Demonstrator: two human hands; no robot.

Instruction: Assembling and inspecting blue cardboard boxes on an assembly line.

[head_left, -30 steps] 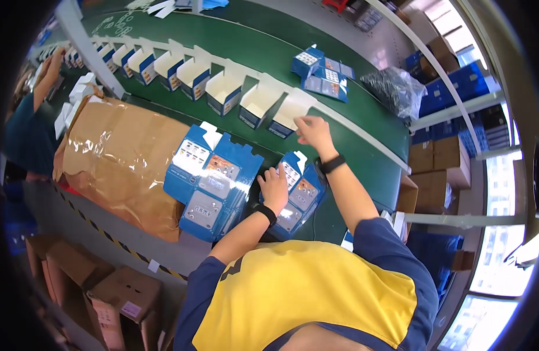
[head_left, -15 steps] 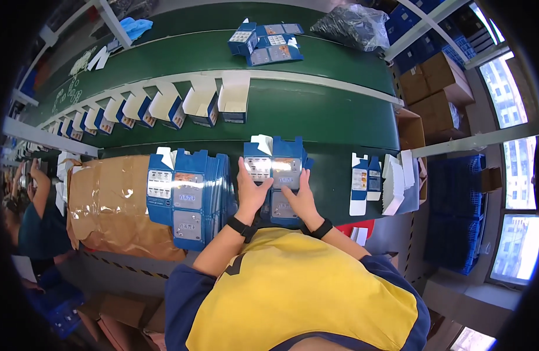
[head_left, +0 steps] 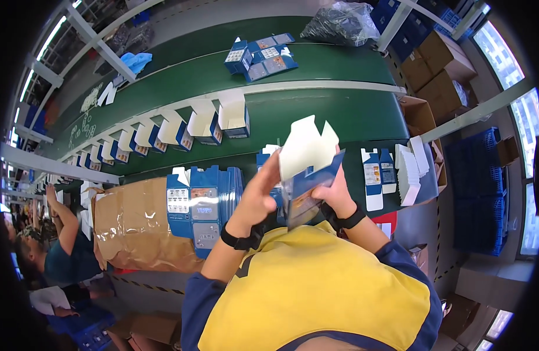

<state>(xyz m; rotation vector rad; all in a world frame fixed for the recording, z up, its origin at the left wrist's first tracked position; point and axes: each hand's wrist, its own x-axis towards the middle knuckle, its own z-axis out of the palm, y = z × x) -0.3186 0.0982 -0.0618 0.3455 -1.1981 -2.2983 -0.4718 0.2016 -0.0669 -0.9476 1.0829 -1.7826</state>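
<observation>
A blue carton [head_left: 311, 182] with a white inside is raised off the bench between my two hands, its white flaps standing up and its body opened out. My left hand [head_left: 256, 198] presses its left side with the fingers behind it. On the opposite side my right hand [head_left: 336, 194] grips it, thumb on the blue front panel. Partly hidden behind my left hand, more blue carton board [head_left: 266, 158] lies on the bench. To the left of my hands is a thick stack of flattened blue cartons [head_left: 204, 202].
Brown wrapping paper [head_left: 142, 219] covers a bundle at left. Opened cartons [head_left: 233, 117] line the green conveyor [head_left: 316, 111]; loose cartons [head_left: 263, 58] lie beyond. A flat carton [head_left: 373, 178] and white cards [head_left: 407, 175] are at right. Another person's arm [head_left: 62, 210] shows far left.
The carton was flat under both hands on the bench. It is now lifted and opened into a box shape. The whole view has shifted slightly.
</observation>
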